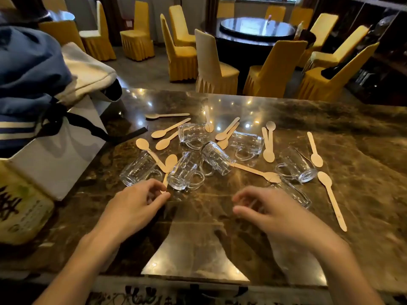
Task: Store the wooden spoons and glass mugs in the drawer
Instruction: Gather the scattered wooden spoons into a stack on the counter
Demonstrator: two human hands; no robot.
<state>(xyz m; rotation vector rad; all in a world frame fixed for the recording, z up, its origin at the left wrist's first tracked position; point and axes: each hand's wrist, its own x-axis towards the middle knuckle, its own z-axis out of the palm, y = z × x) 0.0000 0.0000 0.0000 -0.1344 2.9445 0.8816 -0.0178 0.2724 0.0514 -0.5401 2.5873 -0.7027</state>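
Counter (330, 119): dark polished marble with ceiling lights reflected in it.

Left edge: a blue and white striped bag (28, 73) slumps over a cream tote (88, 71) and a white paper bag (61, 155). The paper bag's dark strap trails onto the counter towards the spoons. At the near left corner lies a yellow-green packet (22, 208).

Beyond the far edge: yellow-covered chairs (180, 56) stand around a round dark table (257, 29).

Middle of the counter: the glass mugs (217, 158), seven by my count, all lie on their sides in a loose heap. Some touch each other.

Among and around them: the wooden spoons (169, 128), a dozen or so, are scattered at every angle. Several are tucked against or under the mugs. One long spoon (331, 199) lies alone towards the right edge.

Left hand (134, 203): near the front edge, just short of the nearest mug (184, 171). The fingers are curled, with the thumb tip at the handle end of a spoon (171, 160) that runs beneath that mug. I cannot tell whether it is pinching the handle or only touching it.

Right hand (271, 208): level with the left and blurred. The fingers are half curled with a gap to the thumb, and nothing is visibly held. One mug (295, 194) lies just behind the knuckles and is partly hidden by them.
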